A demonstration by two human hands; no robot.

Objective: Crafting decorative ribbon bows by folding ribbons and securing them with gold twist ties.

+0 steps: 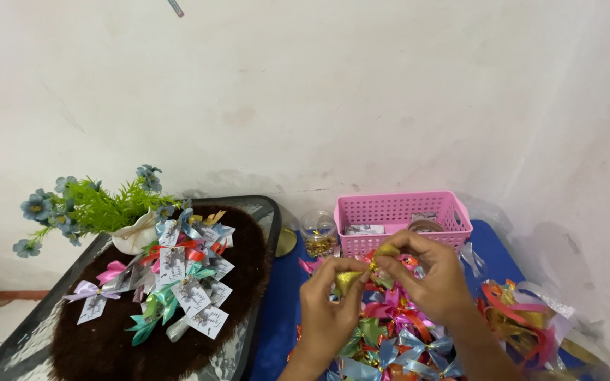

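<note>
At the lower middle of the view, both hands meet over a heap of loose ribbon bows (390,339) on the blue bench (284,310). The left hand (326,310) and right hand (432,279) are pinched together on a gold ribbon (351,279), which looks only partly shaped. At nine o'clock, finished tagged bows (185,282) lie on a brown mat (107,346), so much seems done, though many untagged bows remain. At twelve o'clock stands a pink basket (397,212).
</note>
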